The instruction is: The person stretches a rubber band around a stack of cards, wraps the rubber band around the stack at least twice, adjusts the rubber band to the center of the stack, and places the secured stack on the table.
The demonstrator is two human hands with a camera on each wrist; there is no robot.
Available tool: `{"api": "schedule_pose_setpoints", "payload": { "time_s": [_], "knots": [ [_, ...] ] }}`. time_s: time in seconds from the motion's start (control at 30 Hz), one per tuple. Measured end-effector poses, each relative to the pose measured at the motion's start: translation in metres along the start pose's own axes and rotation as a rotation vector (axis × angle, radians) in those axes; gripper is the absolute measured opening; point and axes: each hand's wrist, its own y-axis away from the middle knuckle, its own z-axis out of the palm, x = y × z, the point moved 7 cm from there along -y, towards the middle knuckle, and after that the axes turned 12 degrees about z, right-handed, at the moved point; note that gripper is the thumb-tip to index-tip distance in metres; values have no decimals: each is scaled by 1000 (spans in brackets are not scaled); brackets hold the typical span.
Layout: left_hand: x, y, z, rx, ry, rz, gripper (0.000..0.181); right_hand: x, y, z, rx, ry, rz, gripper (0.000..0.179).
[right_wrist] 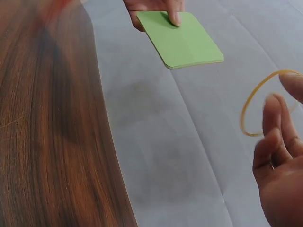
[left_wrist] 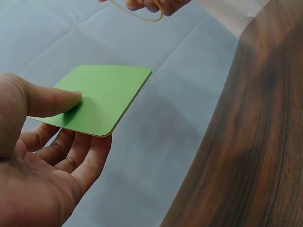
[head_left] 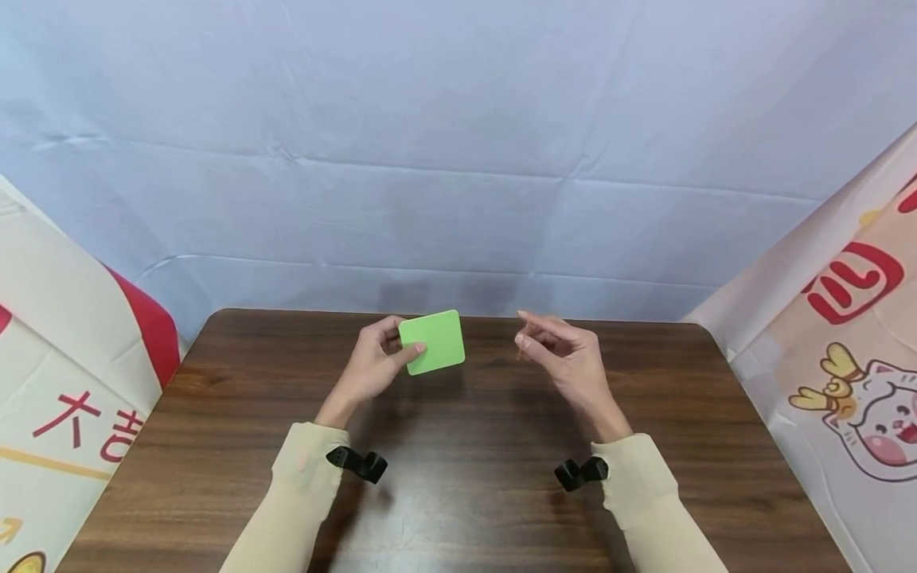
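My left hand [head_left: 367, 364] holds a light green square card [head_left: 440, 344] with rounded corners, the thumb on its face and the fingers behind or under it. It is raised above the table, and in the right wrist view its edge looks like a thin stack, though I cannot tell how many layers. To the right, my right hand [head_left: 573, 362] holds a thin yellowish-brown rubber band [right_wrist: 243, 113] between thumb and fingers. The band hangs in an open loop, apart from the card. Part of the loop is hidden by the fingers.
Both hands are over the far part of a dark brown wooden table [head_left: 458, 493] with rounded corners. A pale cloth [head_left: 444, 215] hangs behind its far edge. Printed cloths hang at the left [head_left: 86, 382] and right [head_left: 845, 374]. Each wrist wears a black camera mount.
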Motion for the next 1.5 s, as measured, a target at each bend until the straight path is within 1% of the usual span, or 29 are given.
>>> {"api": "schedule_pose_setpoints", "payload": {
  "time_s": [0.2,0.27,0.33,0.5,0.63,0.73,0.93,1.07,1.13,1.3,1.33,1.4,1.5],
  "knots": [
    [5,-1,2,-7,23,-4,24,0,-5,-3,93,-21,-31,50],
    [7,-2,3,-7,33,-3,26,0,-5,-3,107,-17,-26,55],
    [9,-2,3,-8,41,-3,27,0,-5,-2,102,-18,-12,62],
    [14,-3,4,-4,70,-20,23,1,-6,3,51,-6,55,75],
    [17,-4,5,4,116,-49,22,3,-7,6,14,61,105,78],
    [18,-5,5,12,173,-78,25,5,-8,9,-30,121,130,83],
    [20,-5,10,6,324,-144,31,8,-8,21,-128,283,151,104],
    [20,-3,15,-23,428,-180,34,7,-8,31,-186,374,167,115],
    [20,-3,18,-38,465,-200,35,-2,-7,37,-210,391,168,117],
    [17,-1,25,-70,503,-239,35,-23,-3,48,-254,403,163,117],
    [17,-1,27,-77,507,-245,35,-24,-3,49,-260,408,166,117],
    [16,0,30,-91,515,-255,34,-22,-4,50,-272,418,163,118],
    [17,0,35,-118,524,-263,32,-10,-7,50,-285,431,142,123]
  ]
}}
